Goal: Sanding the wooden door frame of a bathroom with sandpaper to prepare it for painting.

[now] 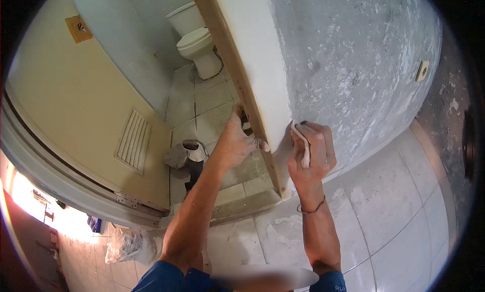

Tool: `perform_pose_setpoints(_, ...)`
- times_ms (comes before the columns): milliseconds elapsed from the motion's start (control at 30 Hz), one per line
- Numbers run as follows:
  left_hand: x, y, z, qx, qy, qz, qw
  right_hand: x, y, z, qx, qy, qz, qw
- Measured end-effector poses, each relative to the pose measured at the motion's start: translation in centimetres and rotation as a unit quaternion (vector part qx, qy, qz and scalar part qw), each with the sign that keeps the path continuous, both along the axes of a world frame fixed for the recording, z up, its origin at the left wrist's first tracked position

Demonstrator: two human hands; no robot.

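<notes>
My left hand [237,143] grips the edge of the brown wooden door frame [254,115]. Its thumb lies across the front of the wood while the fingers reach round the inner side, partly hidden. Farther right, my right hand [316,150] is closed on a folded pale sheet that looks like sandpaper [301,143]. The sheet's upper end touches the seam between the smooth white strip [268,70] beside the frame and the patchy grey wall [348,65]. Dust whitens the fingers of both hands.
A cream door [76,95] with a louvred vent stands open at left. Beyond the doorway are a white toilet [199,47] and a pipe-like piece [194,153] on the tiles. A clear plastic bag [124,244] lies at lower left; an outlet [423,71] sits on the right wall.
</notes>
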State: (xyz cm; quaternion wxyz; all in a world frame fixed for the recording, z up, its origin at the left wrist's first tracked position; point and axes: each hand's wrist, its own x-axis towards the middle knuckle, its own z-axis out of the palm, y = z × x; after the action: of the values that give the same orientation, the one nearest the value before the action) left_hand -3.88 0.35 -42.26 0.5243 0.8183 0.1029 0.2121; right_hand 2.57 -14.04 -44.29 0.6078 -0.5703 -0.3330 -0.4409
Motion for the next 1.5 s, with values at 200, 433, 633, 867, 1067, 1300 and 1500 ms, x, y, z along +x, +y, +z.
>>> perform_pose_setpoints(200, 0.1, -0.2, 0.4, -0.043, -0.001, -0.017, 0.999, 1.4, 0.8, 6.0, 0.039, -0.097, -0.039, 0.994)
perform_pose_setpoints(433, 0.2, -0.6, 0.1, -0.06, -0.02, 0.006, 0.998, -0.1, 0.5, 0.4, 0.021, 0.023, 0.008, 0.999)
perform_pose_setpoints(633, 0.4, 0.1, 0.2, 0.045, -0.019, -0.005, 0.999, 1.6, 0.2, 6.2, 0.007, -0.08, -0.02, 0.997)
perform_pose_setpoints(867, 0.0, 0.2, 1.2, 0.003, 0.063, -0.013, 0.998, -0.3, -0.2, -0.4, -0.006, 0.02, 0.011, 1.0)
perform_pose_setpoints(1067, 0.4, -0.4, 1.0, -0.014, 0.036, 0.022, 0.999, 1.4, 0.0, 7.0, -0.021, -0.071, -0.013, 0.997)
perform_pose_setpoints(1300, -0.1, 0.1, 1.3, -0.031, 0.031, 0.005, 0.999, -1.0, -0.3, -3.9, -0.049, 0.042, 0.0, 0.998)
perform_pose_setpoints(1500, 0.0, 0.2, 0.9, -0.072, 0.032, 0.006, 0.997, -1.7, -1.9, -6.6, -0.071, 0.092, 0.047, 0.992)
